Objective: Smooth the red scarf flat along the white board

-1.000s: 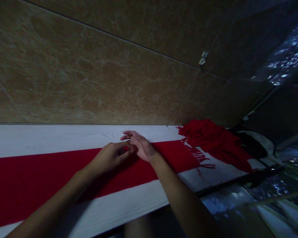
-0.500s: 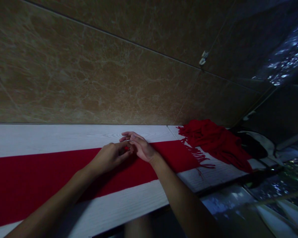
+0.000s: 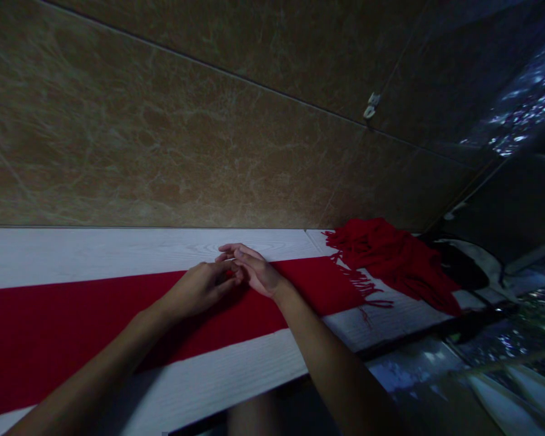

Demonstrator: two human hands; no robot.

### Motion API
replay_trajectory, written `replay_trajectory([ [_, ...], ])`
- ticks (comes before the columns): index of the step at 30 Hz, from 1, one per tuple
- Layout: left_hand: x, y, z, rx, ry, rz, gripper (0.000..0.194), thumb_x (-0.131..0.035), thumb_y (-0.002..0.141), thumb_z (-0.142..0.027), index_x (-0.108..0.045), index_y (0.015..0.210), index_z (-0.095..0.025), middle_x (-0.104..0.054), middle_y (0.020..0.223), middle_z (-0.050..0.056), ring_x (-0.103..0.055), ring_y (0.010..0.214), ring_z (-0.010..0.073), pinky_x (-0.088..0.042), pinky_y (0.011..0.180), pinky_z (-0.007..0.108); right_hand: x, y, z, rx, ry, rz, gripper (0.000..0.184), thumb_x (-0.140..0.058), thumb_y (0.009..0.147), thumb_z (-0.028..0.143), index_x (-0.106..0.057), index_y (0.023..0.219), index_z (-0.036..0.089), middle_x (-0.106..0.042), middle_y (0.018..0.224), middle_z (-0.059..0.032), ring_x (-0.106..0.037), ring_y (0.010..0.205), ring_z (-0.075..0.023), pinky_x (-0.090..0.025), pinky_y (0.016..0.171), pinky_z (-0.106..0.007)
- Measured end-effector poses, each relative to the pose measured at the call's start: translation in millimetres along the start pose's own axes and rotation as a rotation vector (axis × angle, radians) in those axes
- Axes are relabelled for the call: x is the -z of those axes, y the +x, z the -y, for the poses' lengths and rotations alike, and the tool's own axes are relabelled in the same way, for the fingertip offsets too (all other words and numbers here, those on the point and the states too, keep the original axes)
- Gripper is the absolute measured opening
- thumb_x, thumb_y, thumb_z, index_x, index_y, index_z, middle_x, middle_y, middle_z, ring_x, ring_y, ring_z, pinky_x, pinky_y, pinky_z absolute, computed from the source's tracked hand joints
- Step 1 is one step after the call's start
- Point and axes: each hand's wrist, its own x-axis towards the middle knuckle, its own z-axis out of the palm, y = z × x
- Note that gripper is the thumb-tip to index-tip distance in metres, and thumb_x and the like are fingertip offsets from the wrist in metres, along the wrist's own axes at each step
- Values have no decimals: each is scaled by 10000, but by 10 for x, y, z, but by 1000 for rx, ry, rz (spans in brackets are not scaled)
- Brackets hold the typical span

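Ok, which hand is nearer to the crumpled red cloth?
Right. The right hand is apart from the crumpled cloth, to its left in view; the left hand is farther left.

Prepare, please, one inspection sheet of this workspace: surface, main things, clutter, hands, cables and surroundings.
Surface: whitish, wood-grained top.
Main things: long red cloth, laid flat, fringed at its right end.
Clutter: bunched red cloth beyond that fringe; dark-and-white item beside it, unclear.
Hands: left hand and right hand over the long red cloth, overlapping in view; contact unclear, no held item visible.
Cables: nothing seen for certain.
Surroundings: brown marbled wall with small white fitting.
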Motion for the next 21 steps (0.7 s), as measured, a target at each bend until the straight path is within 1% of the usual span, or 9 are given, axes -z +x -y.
replay_trajectory([
  [3, 27, -11, -44, 10, 12, 3, 411, -414, 989, -468, -688, 1097, -181, -737, 927, 79, -648, 738, 210, -467, 699, 288, -17, -5, 14, -8, 8, 1, 581, -838, 749, 617, -682, 1139, 216, -669, 1074, -46, -526, 782, -137, -380, 561, -218],
  [6, 38, -16, -88, 3, 22, 5, 409, -396, 987, -459, -672, 1089, -175, -730, 932, 86, -646, 735, 211, -463, 689, 291, -18, -6, 16, -10, 1, 10, 593, -831, 752, 630, -677, 1148, 217, -667, 1080, -46, -514, 770, -134, -382, 567, -221],
  [12, -25, 2, -59, -24, 15, -24, 374, -376, 990, -451, -626, 1035, -176, -701, 938, 99, -653, 765, 227, -474, 709, 315, -3, 2, -7, 12, -41, 11, 569, -820, 772, 615, -682, 1149, 211, -683, 1066, -37, -415, 660, -103, -350, 556, -227],
  [17, -58, 5, -36, -10, 14, -43, 385, -369, 999, -477, -614, 1015, -180, -685, 917, 98, -644, 742, 230, -474, 714, 332, -9, 4, -9, 12, -19, 15, 565, -828, 773, 614, -690, 1144, 212, -689, 1070, -32, -418, 652, -97, -366, 571, -225],
  [21, -61, -2, -44, -24, -10, -67, 379, -388, 1003, -478, -620, 1019, -180, -702, 947, 102, -662, 752, 226, -480, 736, 329, -10, 5, -4, 23, -14, 10, 552, -829, 773, 602, -693, 1139, 211, -691, 1069, -34, -423, 657, -97, -365, 574, -225],
])
